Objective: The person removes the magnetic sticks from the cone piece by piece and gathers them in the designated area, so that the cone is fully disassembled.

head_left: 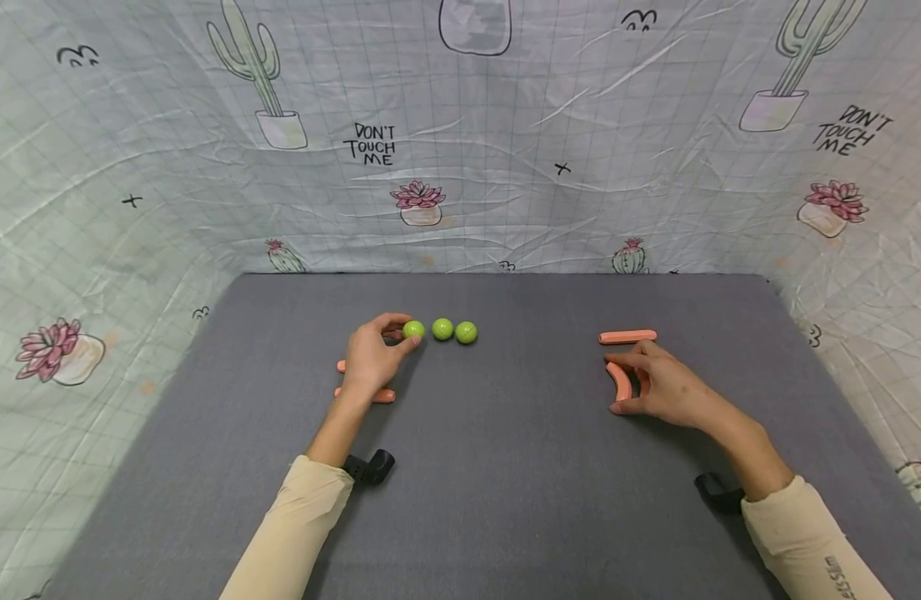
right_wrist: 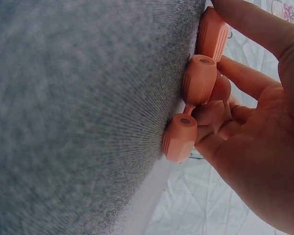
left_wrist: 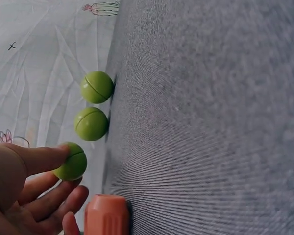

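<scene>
My left hand (head_left: pixel 375 354) pinches a small green ball (head_left: pixel 413 331) between thumb and fingers. Two more green balls (head_left: pixel 442 329) (head_left: pixel 466 332) lie in a row to its right; in the left wrist view each green ball (left_wrist: pixel 92 124) shows a seam line. My right hand (head_left: pixel 658 385) holds a curved salmon-orange piece (head_left: pixel 619 383), thumb at its near end and fingers at its far end. Just beyond lies a straight salmon-orange bar (head_left: pixel 628 337). The right wrist view shows ridged, faceted orange ends (right_wrist: pixel 200 81) with small holes; how they join is partly hidden.
Below and behind my left hand lie two salmon-orange bars (head_left: pixel 383 396) (head_left: pixel 342 366), partly covered by the hand and wrist. Everything rests on a dark grey tabletop (head_left: pixel 505 467). A printed cloth (head_left: pixel 505 208) with cacti hangs behind and at both sides.
</scene>
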`<action>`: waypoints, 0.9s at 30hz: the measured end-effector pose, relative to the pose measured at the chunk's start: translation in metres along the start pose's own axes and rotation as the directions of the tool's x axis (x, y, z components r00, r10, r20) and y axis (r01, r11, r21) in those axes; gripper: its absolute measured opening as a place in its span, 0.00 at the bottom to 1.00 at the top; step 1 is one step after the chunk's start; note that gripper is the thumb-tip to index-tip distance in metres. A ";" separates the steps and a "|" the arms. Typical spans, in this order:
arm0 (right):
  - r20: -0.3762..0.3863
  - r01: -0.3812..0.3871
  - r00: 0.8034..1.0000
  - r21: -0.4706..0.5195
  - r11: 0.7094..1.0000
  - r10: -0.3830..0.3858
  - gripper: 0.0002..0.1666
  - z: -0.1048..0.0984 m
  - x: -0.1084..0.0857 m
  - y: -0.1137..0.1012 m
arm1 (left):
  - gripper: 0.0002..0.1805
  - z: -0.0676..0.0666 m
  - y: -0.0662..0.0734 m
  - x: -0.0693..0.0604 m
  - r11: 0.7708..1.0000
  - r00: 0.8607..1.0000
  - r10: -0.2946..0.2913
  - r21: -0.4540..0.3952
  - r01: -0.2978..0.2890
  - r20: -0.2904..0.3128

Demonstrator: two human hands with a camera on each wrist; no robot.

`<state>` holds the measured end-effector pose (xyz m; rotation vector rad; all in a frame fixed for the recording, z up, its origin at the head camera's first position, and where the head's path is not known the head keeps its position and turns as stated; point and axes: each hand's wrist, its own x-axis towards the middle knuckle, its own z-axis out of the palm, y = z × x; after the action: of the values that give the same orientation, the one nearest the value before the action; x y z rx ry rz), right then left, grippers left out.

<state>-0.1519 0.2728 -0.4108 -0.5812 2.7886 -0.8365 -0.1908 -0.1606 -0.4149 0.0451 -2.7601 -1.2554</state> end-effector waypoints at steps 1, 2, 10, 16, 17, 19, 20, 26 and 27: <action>-0.001 0.002 1.000 0.000 1.000 -0.002 0.47 0.000 0.000 0.000 | 0.22 0.000 -0.001 0.001 1.000 1.000 -0.001 0.007 0.001 0.000; -0.003 0.003 1.000 -0.001 1.000 -0.003 0.47 0.000 0.000 0.000 | 0.21 0.001 -0.001 0.001 1.000 1.000 -0.001 0.010 0.001 0.001; -0.008 0.009 1.000 -0.002 1.000 -0.010 0.47 0.000 0.000 0.000 | 0.21 0.002 -0.007 0.004 0.999 1.000 -0.013 0.040 0.011 0.026; -0.010 0.006 1.000 -0.009 1.000 -0.006 0.47 0.000 0.000 0.000 | 0.21 0.002 -0.008 0.005 0.998 0.999 -0.019 0.058 0.016 0.043; -0.009 0.005 1.000 -0.008 1.000 -0.005 0.47 0.000 0.000 0.000 | 0.21 0.002 -0.007 0.005 0.998 0.999 -0.021 0.057 0.018 0.043; -0.006 0.001 1.000 -0.004 1.000 -0.001 0.47 0.000 0.000 0.000 | 0.22 0.002 -0.007 0.004 0.998 0.999 -0.017 0.061 0.014 0.046; -0.005 0.000 1.000 -0.001 1.000 0.000 0.47 0.000 0.000 0.000 | 0.22 0.002 -0.006 0.003 0.998 0.999 -0.015 0.065 0.012 0.047; -0.001 0.024 1.000 0.032 0.999 -0.024 0.49 -0.002 -0.001 -0.001 | 0.25 -0.001 -0.003 0.001 0.997 0.999 -0.017 0.075 0.014 0.038; -0.006 0.037 0.999 0.045 0.998 -0.036 0.49 -0.002 -0.001 -0.001 | 0.25 -0.001 -0.003 0.000 0.997 0.999 -0.013 0.071 0.011 0.030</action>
<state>-0.1514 0.2738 -0.4083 -0.6253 2.7639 -0.9064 -0.1909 -0.1631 -0.4162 0.0491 -2.8337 -1.1706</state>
